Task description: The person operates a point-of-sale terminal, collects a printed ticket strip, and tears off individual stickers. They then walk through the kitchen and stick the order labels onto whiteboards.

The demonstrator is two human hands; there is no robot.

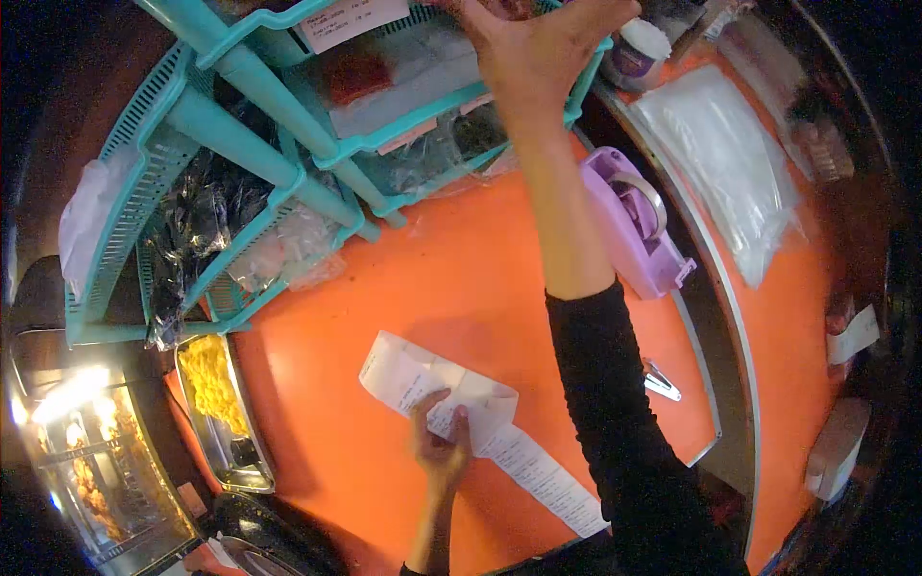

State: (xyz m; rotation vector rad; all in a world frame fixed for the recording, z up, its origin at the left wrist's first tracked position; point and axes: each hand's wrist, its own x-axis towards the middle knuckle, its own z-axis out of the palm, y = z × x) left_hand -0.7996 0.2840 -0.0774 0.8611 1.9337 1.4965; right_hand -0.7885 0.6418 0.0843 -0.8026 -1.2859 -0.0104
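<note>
My left hand [442,446] is closed on a long printed paper receipt [549,480] above the orange table [384,288]. The receipt curls over at its far end, and its other end trails toward my right sleeve. Stretched far forward, my right hand [540,53] is at the upper basket of a teal plastic rack [259,91]. Its thumb and fingers are spread apart, with some fingertips cut off by the top of the view. Plastic packets and a white printed label [351,21] are in and on that basket.
A purple tape dispenser [629,230] stands right of my forearm, and a stapler-like metal item [661,381] lies below it. Clear plastic bags [720,158] rest on the right ledge. At left are a tray of yellow food [213,384] and a lit glass food case [101,470].
</note>
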